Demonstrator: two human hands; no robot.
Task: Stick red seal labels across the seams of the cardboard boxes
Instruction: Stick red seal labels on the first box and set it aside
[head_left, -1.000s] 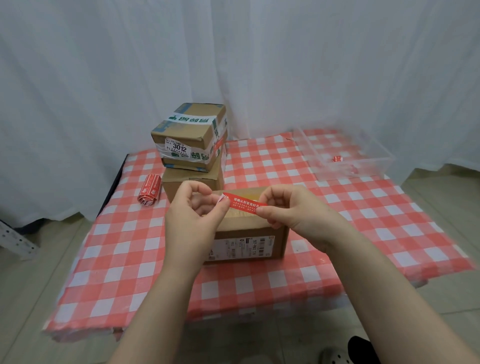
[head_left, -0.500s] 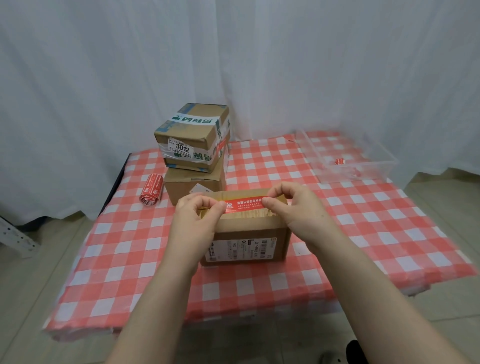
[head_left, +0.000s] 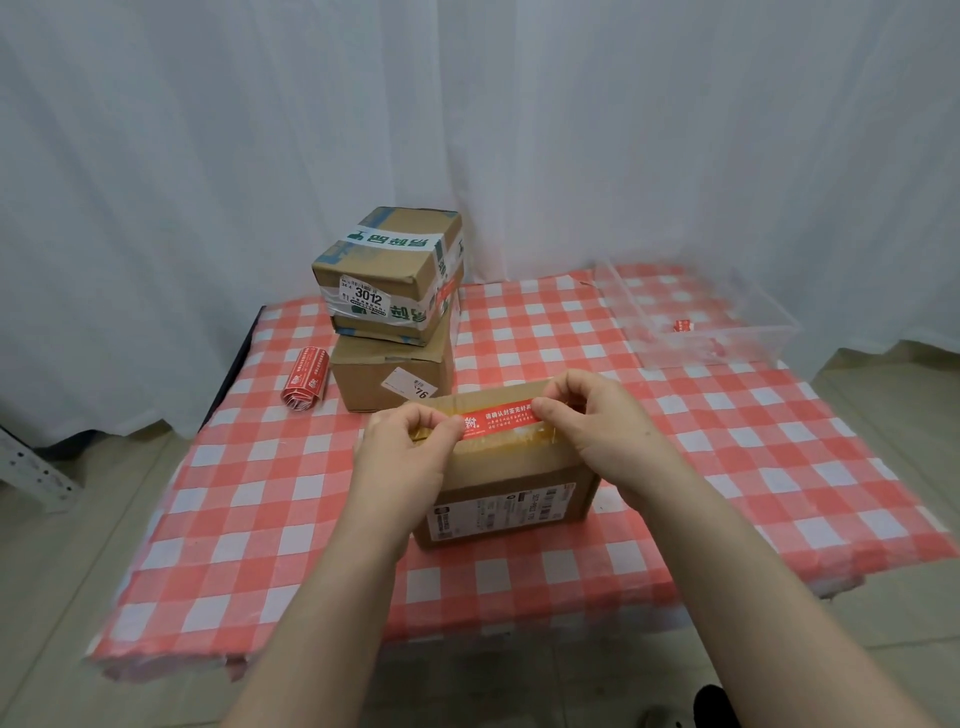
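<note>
label roll (head_left: 306, 382): red, lying on the checked cloth (head_left: 260, 493), left of centre.
stacked boxes (head_left: 387, 291): two, the taped one on top, just right of the roll.
left hand (head_left: 410, 452): pinching the seal's left end.
red seal label (head_left: 498, 418): centre frame, stretched flat on top of the near box (head_left: 509, 478).
right hand (head_left: 597, 431): pinching the seal's right end.
clear tray (head_left: 769, 338): upper right.
</note>
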